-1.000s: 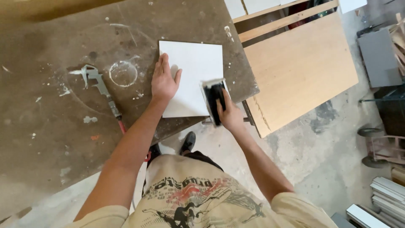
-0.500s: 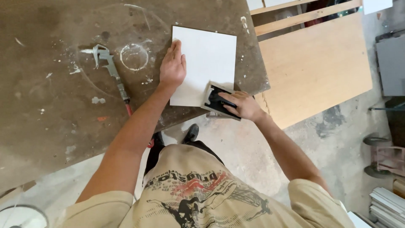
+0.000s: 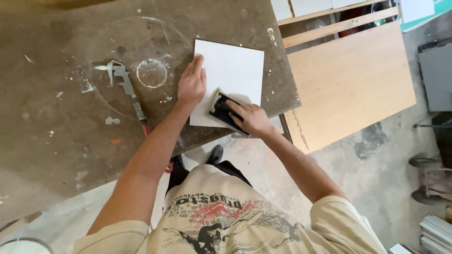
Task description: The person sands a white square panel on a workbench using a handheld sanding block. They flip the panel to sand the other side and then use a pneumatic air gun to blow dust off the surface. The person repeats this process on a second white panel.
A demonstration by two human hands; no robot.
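White square panel (image 3: 234, 75): lies flat near the centre of the frame, slightly above the middle, on the near right corner of a stained brown workbench (image 3: 56, 141).

Black sanding block (image 3: 223, 112): rests on the panel's lower edge, tilted diagonally.

Right hand (image 3: 252, 119): wrapped over the block, fingers closed on its top, holding it against the panel.

Left hand (image 3: 191, 83): flat and open, palm down, fingers together, pressing the panel's left edge where it meets the bench; grips nothing.

Metal air blow gun (image 3: 123, 84): lies on the bench left of the left hand, apart from it, beside a white ring mark (image 3: 151, 73).

Light wooden board (image 3: 347, 84): right of the bench, upper right of the frame.

Concrete floor (image 3: 376, 178): lower right.

Black shoe (image 3: 215, 154): below the bench edge, centre.
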